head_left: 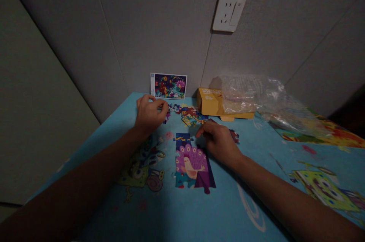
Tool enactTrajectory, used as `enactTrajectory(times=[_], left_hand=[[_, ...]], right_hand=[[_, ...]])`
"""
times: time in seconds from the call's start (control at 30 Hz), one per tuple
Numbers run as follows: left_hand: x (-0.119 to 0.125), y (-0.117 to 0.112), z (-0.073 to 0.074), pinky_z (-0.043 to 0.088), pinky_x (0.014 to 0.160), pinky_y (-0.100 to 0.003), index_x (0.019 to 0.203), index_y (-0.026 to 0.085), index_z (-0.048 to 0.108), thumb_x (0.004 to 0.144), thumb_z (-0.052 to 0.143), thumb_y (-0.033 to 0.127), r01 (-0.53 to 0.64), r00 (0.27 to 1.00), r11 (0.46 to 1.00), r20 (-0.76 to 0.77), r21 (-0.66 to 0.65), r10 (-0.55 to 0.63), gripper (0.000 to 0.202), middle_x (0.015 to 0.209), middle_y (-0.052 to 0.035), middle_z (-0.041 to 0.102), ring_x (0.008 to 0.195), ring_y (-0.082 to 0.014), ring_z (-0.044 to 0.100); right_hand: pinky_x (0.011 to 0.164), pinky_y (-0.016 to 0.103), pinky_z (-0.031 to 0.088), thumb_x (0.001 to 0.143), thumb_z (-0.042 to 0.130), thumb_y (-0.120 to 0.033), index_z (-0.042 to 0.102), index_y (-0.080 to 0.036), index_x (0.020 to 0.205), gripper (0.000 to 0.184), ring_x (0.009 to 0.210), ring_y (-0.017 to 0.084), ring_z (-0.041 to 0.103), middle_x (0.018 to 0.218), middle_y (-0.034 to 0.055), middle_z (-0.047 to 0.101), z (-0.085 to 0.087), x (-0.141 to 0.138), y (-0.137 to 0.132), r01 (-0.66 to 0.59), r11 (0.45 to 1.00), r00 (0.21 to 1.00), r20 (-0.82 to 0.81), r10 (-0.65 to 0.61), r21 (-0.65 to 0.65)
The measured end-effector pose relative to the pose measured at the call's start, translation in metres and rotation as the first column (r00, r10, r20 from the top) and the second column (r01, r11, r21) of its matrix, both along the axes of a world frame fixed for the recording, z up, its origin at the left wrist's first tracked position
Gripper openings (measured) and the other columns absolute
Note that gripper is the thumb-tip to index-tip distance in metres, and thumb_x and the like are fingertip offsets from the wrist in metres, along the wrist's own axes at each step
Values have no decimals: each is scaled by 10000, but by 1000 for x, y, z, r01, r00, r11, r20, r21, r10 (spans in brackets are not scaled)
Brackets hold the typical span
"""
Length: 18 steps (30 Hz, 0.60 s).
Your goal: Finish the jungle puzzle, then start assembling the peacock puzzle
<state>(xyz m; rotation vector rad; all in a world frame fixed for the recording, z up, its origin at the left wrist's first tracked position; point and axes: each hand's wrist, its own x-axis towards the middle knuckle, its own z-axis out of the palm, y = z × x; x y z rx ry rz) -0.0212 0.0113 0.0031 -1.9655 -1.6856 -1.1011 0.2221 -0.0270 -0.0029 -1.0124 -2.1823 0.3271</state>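
My left hand is closed in a pinch on a loose jigsaw piece near the far edge of the table. My right hand rests curled on the cloth, its fingertips touching the top right of a joined block of puzzle pieces showing a pink peacock. More loose and partly joined pieces lie between the hands and the wall. A reference picture card leans upright against the wall behind them.
A yellow cardboard box lies at the back, with a crumpled clear plastic bag on and beside it. The table has a blue cartoon-printed cloth. A wall socket sits above. The left table edge runs diagonally.
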Motion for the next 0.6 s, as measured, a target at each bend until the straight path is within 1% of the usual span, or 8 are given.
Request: enactTrajectory(times=[0.07,0.17,0.23,0.3,0.37,0.43,0.5,0.6], left_hand=[[-6,1,1,378,876,-451,845,193,744,851,534,307,-104,994,991,12,-83,106,239,794,-83,678,988,-296,535],[-12,3,0,410,812,-476,884,200,748,832,528,350,-216,976,944,-26,-250,216,271,824,-117,674,996,-354,502],[-14,4,-1,422,801,-490,884,198,757,825,521,362,-254,967,920,-60,-297,247,294,904,-142,664,1012,-378,487],[-14,4,-3,428,818,-497,859,190,762,821,520,360,-262,965,919,-73,-295,252,298,987,-149,645,1038,-383,475],[-14,4,-4,424,851,-502,849,188,758,818,527,356,-238,971,933,-69,-271,227,287,1061,-141,632,1076,-378,458],[-13,3,-4,406,900,-509,909,193,744,818,540,365,-168,985,954,-70,-249,156,282,1125,-118,631,1123,-370,431],[-11,5,-1,375,952,-517,1045,210,705,806,565,380,-74,995,963,-82,-261,54,325,1186,-88,632,1176,-366,394],[-5,15,5,331,996,-548,1256,228,595,779,600,389,14,990,934,-129,-358,-64,503,1269,-77,610,1238,-385,339]], right_hand=[[679,272,422,628,408,44,670,-180,718,357,723,169,624,753,40,689,1,0,0,1,1000,1000,4,-1,-8],[675,270,425,629,417,56,668,-176,714,352,716,168,625,752,39,690,1,0,0,9,1000,1000,5,-8,-13],[670,267,424,624,422,66,667,-174,712,354,706,165,623,742,33,690,2,0,0,9,1000,1000,5,-9,-15],[668,266,423,616,426,74,668,-172,713,358,703,164,623,737,29,690,2,0,0,8,1000,1000,5,-8,-16],[669,265,422,615,431,77,669,-171,715,358,709,163,623,741,28,691,2,0,0,6,1000,1000,3,-6,-20],[672,263,422,617,432,76,666,-174,714,356,713,161,621,743,26,690,2,0,0,2,1000,1000,-2,-2,-21],[675,263,421,613,429,73,662,-176,711,355,713,160,615,741,25,685,0,1,1,1,1000,1000,-14,-1,-14],[678,267,422,595,424,64,656,-177,694,348,722,164,608,736,29,674,-3,2,3,-1,1000,999,-44,1,2]])
